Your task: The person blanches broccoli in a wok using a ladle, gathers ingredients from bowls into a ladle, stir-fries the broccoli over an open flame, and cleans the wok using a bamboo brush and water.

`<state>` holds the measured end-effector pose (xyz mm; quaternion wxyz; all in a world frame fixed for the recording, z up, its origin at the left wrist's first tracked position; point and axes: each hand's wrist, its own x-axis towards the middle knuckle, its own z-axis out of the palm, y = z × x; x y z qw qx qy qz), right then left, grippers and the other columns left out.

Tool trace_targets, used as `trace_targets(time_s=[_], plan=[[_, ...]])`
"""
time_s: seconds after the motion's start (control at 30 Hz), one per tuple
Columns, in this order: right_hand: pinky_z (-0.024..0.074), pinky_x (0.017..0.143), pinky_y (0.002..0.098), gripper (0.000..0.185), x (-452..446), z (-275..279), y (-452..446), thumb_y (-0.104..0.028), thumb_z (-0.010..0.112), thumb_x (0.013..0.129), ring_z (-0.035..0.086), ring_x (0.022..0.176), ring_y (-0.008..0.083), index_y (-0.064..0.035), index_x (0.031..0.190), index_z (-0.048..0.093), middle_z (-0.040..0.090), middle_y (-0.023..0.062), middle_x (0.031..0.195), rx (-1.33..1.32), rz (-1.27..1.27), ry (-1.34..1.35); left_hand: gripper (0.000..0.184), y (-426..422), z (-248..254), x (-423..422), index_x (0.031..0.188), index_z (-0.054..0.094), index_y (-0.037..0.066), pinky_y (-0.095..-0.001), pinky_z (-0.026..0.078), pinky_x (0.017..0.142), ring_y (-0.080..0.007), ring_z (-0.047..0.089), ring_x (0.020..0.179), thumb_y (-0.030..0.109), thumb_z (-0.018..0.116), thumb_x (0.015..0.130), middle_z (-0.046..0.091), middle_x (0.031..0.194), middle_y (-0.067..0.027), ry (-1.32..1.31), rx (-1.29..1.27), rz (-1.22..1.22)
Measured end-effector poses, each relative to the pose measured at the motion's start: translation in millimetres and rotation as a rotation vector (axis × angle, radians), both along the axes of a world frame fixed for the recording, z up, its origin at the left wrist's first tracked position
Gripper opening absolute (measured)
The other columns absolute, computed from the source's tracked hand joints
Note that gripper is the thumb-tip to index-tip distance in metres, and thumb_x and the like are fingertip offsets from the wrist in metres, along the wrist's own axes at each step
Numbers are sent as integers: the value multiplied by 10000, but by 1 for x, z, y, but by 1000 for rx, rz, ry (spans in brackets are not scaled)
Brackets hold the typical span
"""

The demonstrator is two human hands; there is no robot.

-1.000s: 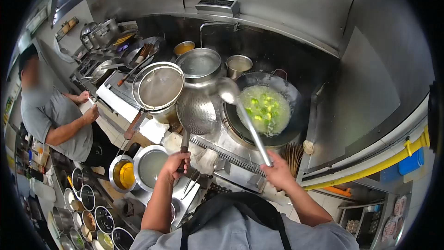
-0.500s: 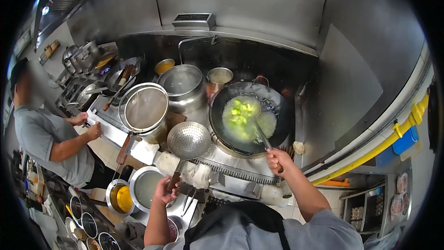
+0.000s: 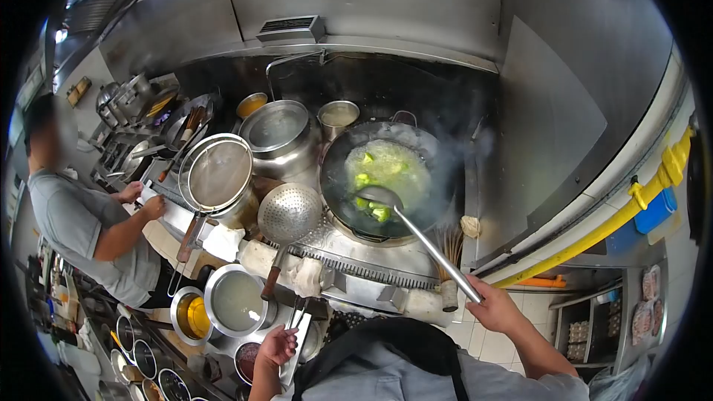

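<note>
Plainly, right fingers (image 3: 480, 312) grip the ladle (image 3: 434, 249); left fingers (image 3: 285, 337) (tips indistinct) seem loosely parted.

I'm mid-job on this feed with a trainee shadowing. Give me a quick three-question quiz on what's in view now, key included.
1. Which hand grips the long-handled silver metal ladle?
2. True or false: the round, perforated silver metal skimmer lies to the left of the round black metal wok.
3. Where are the bright green vegetable pieces? A) in the skimmer; B) in the wok; C) on the floor.

Key: 1. The right hand. 2. True. 3. B.
</note>
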<state>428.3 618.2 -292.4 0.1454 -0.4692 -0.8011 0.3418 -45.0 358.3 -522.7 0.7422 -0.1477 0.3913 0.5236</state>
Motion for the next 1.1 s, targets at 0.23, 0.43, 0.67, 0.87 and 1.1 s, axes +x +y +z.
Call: trace_targets(time_s=[0.23, 0.43, 0.67, 0.87, 1.1], plan=[[483, 823, 473, 579, -38, -31, 83, -124, 543, 810, 606, 922, 422, -158, 1375, 420, 618, 270, 1008, 51, -106, -331, 337, 5, 10, 30, 1030, 591, 73, -226, 381, 468, -153, 535, 601, 379, 531, 903, 564, 678, -9, 209, -19, -41], [506, 759, 346, 566, -46, -86, 156, -117, 625, 812, 632, 813, 220, -40, 1347, 460, 649, 174, 961, 146, -240, 121, 279, -38, 11, 41, 1007, 590, 75, -234, 381, 471, -165, 547, 606, 328, 505, 927, 576, 704, -28, 276, -77, 103], [364, 383, 315, 291, -64, -106, 154, -83, 588, 844, 459, 435, 140, -16, 1113, 499, 498, 51, 619, -254, -328, 369, 259, -88, 4, 76, 881, 585, 106, -211, 319, 404, -143, 506, 547, 360, 536, 895, 560, 681, -4, 258, -197, 71], [296, 336, 236, 157, -62, -77, 94, -70, 590, 868, 363, 406, 58, -95, 929, 447, 428, -18, 609, -1150, -306, 814, 207, -90, -37, 72, 851, 545, 115, -219, 307, 414, -138, 480, 545, 305, 495, 916, 519, 661, -8, 362, -401, -7], [485, 570, 313, 532, 6, -36, 42, -37, 622, 802, 599, 635, 238, -53, 1311, 467, 616, 123, 945, -94, -103, 95, 185, -63, -46, 49, 809, 561, 53, -271, 300, 376, -157, 471, 463, 221, 536, 883, 524, 590, -58, 539, -519, -205]])
